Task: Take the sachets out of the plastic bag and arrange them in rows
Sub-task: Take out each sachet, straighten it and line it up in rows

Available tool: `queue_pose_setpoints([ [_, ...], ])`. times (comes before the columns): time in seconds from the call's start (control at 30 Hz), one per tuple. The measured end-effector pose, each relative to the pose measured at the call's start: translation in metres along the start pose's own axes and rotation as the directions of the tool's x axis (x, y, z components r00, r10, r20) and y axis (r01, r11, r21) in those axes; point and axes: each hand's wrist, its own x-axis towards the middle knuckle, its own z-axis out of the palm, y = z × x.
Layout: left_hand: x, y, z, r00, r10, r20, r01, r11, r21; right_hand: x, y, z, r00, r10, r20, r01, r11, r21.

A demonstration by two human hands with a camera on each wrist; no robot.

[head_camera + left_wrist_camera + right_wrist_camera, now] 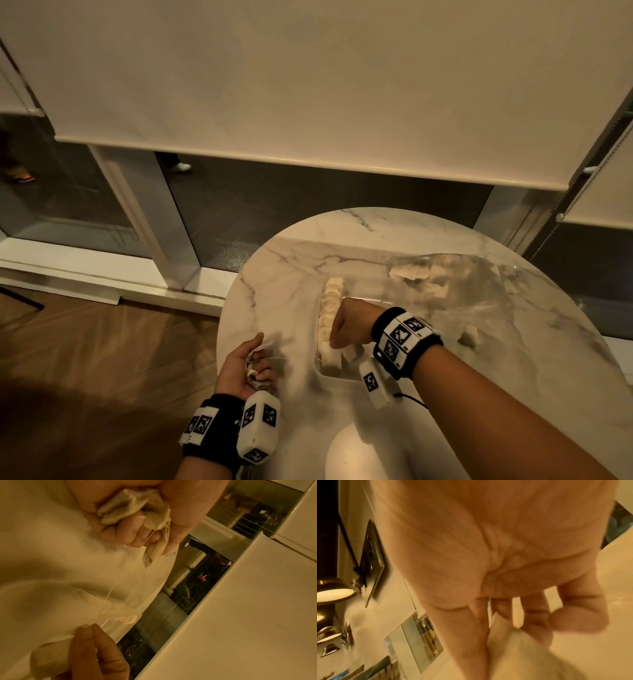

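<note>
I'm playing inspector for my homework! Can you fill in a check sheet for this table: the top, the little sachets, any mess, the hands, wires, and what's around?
Surface: round marble table, glossy.
Job's things: row of sachets running away from the person; more sachets inside the clear plastic bag at the far right; one loose sachet near the right edge.
Clutter: nothing seen.
Grips: left hand holds a bunch of sachets; right hand pinches a sachet at the row's near end.
Cables: thin black wire by the right wrist.
Surroundings: roller blind, window, wooden floor.
</note>
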Motion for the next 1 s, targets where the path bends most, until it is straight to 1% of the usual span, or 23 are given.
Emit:
queue_pose_setpoints([
  [0.1, 0.002, 0.0, -0.002, 1.0, 0.005, -0.014, -0.005, 1.0, 0.004, 0.013, 0.0, 0.002, 0.998, 0.055, -0.017, -0.056, 0.998, -0.025],
  [0.2, 0.002, -0.001, -0.001, 1.0, 0.005, -0.03, -0.005, 1.0, 0.026, 0.021, 0.0, 0.001, 0.997, 0.078, -0.026, -0.079, 0.996, -0.031],
  [0.3, 0.0, -0.004, 0.003, 1.0, 0.002, -0.018, -0.002, 1.0, 0.03, 0.025, -0.002, 0.001, 0.996, 0.09, -0.003, -0.09, 0.995, -0.031],
  [0.47, 0.0, -0.004, 0.002, 1.0, -0.005, -0.001, 0.005, 1.0, 0.025, 0.02, -0.005, -0.001, 0.994, 0.107, 0.025, -0.106, 0.994, -0.032],
  [0.63, 0.001, -0.004, 0.0, 1.0, 0.012, -0.01, -0.012, 1.0, 0.029, 0.005, -0.009, -0.008, 0.993, 0.106, 0.044, -0.1, 0.986, -0.13],
  [0.73, 0.004, -0.003, -0.002, 1.0, 0.005, -0.014, -0.004, 0.999, 0.036, -0.006, -0.005, -0.015, 0.994, 0.101, 0.043, -0.097, 0.992, -0.087],
  [0.87, 0.013, -0.002, -0.011, 0.999, -0.032, 0.018, 0.03, 0.997, 0.072, -0.011, 0.005, -0.022, 0.993, 0.112, 0.029, -0.112, 0.994, -0.009],
  [1.0, 0.014, -0.003, -0.01, 1.0, -0.014, 0.001, 0.013, 0.991, 0.136, -0.012, 0.006, -0.024, 0.992, 0.095, 0.083, -0.095, 0.995, -0.008],
])
